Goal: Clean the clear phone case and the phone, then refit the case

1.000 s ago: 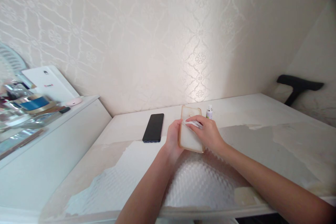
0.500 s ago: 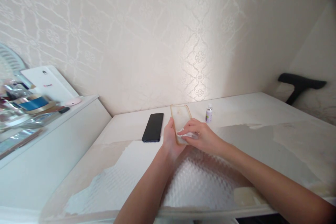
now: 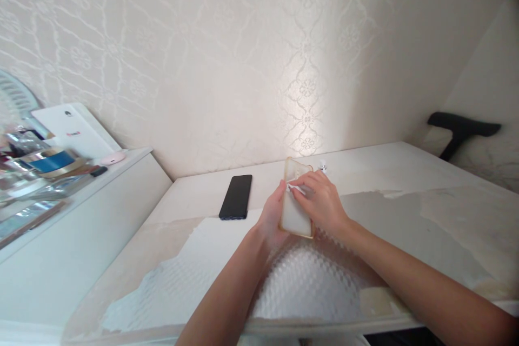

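My left hand [image 3: 272, 217] grips a clear, yellowed phone case [image 3: 294, 216] by its left edge, holding it above the table. My right hand [image 3: 322, 201] presses a small white wipe [image 3: 295, 188] against the upper part of the case. A black phone [image 3: 236, 196] lies flat on the table [image 3: 405, 173] just left of my hands. The cap of a small bottle [image 3: 323, 163] shows behind my right hand; the rest of it is hidden.
A white cabinet [image 3: 77, 211] at the left carries a white box [image 3: 77, 130], a blue-banded tin [image 3: 52, 160] and shiny clutter. A patterned wall stands close behind the table. A black handle [image 3: 462, 131] leans at the far right. Bubbly white sheeting [image 3: 308, 281] covers the near table.
The case has turned and tilted in my left hand, swinging left and then back right. My right hand slid the wipe down the case and then up to its top end.
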Available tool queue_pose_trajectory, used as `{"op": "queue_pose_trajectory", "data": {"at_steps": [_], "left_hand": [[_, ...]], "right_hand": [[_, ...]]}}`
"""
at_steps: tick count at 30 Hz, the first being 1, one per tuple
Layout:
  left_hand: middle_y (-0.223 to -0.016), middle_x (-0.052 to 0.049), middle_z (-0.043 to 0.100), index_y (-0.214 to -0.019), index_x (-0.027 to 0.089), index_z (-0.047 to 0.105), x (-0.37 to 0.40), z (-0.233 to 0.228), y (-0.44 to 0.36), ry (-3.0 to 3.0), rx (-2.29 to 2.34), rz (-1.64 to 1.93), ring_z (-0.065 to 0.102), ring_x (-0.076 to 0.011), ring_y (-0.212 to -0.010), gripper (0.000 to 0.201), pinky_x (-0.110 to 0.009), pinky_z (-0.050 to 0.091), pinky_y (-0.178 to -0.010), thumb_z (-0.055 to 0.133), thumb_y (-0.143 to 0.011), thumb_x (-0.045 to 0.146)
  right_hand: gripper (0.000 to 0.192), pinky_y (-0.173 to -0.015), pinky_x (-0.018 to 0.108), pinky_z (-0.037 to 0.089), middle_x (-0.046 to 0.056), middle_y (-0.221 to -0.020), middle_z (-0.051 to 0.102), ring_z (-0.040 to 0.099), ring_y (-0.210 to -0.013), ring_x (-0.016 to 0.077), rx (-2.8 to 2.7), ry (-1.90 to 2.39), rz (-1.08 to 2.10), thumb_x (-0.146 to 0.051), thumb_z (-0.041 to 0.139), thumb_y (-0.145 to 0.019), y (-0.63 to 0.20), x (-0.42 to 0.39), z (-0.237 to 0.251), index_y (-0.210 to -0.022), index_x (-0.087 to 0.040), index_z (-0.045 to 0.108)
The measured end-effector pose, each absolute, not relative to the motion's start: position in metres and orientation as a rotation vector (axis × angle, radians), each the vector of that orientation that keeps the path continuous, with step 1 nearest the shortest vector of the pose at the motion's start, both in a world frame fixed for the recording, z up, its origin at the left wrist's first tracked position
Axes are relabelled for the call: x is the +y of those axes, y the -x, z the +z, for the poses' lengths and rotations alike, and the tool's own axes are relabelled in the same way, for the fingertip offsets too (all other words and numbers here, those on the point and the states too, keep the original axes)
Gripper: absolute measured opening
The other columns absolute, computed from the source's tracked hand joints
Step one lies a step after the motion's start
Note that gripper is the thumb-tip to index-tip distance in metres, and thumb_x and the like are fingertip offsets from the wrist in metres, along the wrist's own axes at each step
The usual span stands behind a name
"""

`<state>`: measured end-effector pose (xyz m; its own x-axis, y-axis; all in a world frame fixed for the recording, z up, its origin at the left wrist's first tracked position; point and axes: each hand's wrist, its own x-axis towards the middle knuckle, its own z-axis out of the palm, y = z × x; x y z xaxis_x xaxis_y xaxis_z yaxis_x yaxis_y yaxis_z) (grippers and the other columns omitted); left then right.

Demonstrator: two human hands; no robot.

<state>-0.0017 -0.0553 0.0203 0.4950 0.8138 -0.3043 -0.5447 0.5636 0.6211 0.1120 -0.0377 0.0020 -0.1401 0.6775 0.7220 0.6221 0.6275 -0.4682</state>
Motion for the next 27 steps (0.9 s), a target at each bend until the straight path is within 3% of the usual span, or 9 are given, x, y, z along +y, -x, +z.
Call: {"op": "queue_pose_trajectory", "data": {"at_steps": [8, 19, 27], "left_hand": [[-0.074, -0.013, 0.062, -0.095, 0.009, 0.058, -0.063, 0.023, -0.001, -0.714, 0.714, 0.608, 0.059, -0.0203, -0.059, 0.064, -0.033, 0.045, -0.058, 0.024, -0.080, 0.060], [-0.093, -0.010, 0.061, -0.104, 0.013, 0.057, -0.063, 0.035, 0.012, -0.660, 0.592, 0.791, 0.059, -0.0187, -0.072, 0.052, -0.030, 0.046, -0.062, 0.030, -0.083, 0.052], [-0.082, -0.012, 0.063, -0.103, 0.011, 0.056, -0.060, 0.031, 0.012, -0.636, 0.693, 0.871, 0.061, -0.0207, -0.067, 0.055, -0.034, 0.047, -0.063, 0.031, -0.081, 0.054]], "right_hand": [[0.012, -0.072, 0.034, 0.040, 0.004, -0.079, 0.063, 0.051, -0.078, 0.0197, -1.540, 1.175, -0.119, -0.023, 0.051, -0.076, -0.130, -0.025, 0.011, -0.079, -0.020, 0.062], [0.013, -0.065, 0.033, 0.041, 0.005, -0.072, 0.062, 0.052, -0.072, 0.0209, -1.616, 1.288, -0.219, -0.026, 0.052, -0.074, -0.142, -0.019, 0.011, -0.072, -0.019, 0.063], [0.013, -0.061, 0.032, 0.040, 0.003, -0.065, 0.059, 0.052, -0.067, 0.0195, -1.693, 1.298, -0.108, -0.028, 0.051, -0.073, -0.134, -0.028, 0.013, -0.069, -0.020, 0.061]]}}
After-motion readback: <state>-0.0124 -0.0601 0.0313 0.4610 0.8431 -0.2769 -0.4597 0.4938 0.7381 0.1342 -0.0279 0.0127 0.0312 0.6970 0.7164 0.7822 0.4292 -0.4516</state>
